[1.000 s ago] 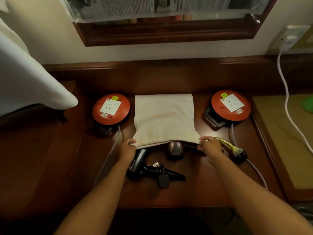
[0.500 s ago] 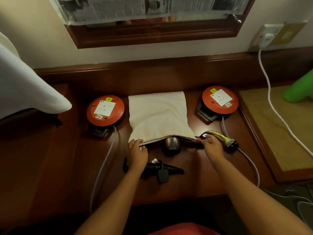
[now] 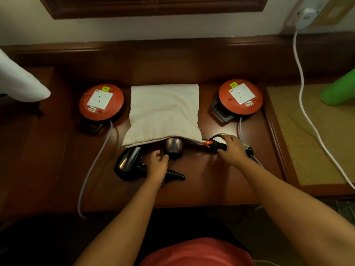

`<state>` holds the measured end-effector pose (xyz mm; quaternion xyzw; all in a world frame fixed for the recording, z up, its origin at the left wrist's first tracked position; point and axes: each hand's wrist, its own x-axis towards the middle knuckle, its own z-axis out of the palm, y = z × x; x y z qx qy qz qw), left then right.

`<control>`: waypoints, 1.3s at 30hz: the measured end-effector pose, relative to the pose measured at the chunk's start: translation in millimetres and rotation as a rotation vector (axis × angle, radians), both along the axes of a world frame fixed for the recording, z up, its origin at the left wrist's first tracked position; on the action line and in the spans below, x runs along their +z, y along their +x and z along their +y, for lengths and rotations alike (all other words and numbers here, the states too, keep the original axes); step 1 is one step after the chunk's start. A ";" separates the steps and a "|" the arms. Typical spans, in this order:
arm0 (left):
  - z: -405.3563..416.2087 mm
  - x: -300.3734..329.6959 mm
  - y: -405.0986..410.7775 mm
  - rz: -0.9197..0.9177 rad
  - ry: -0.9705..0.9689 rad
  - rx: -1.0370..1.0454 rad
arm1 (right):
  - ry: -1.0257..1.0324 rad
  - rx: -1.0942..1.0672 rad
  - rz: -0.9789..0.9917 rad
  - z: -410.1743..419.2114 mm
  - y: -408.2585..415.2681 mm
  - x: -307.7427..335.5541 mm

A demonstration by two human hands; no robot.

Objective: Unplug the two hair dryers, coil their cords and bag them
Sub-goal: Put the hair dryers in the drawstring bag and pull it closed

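While the brown dryer is poking out of the cloth bag mid-bench, the black dryer is lying just outside; the left hand is hovering between them, fingers loosely spread, and the right hand is gripping the bag's drawstring

Dark wooden desk, pale wall, wall socket, dim warm light.
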<state>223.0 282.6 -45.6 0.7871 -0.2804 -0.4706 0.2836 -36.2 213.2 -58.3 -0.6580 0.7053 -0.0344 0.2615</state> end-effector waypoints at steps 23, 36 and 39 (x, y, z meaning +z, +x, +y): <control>-37.3 -35.1 -37.9 0.154 0.019 0.090 | 0.245 0.391 0.068 -52.4 -9.7 -29.1; -32.0 -43.4 -41.2 0.163 -0.036 0.119 | 0.326 -0.158 -0.487 -50.2 0.2 -14.6; -30.1 -44.2 -41.9 0.148 -0.033 0.112 | 0.307 -0.205 -0.543 -45.4 6.5 -12.9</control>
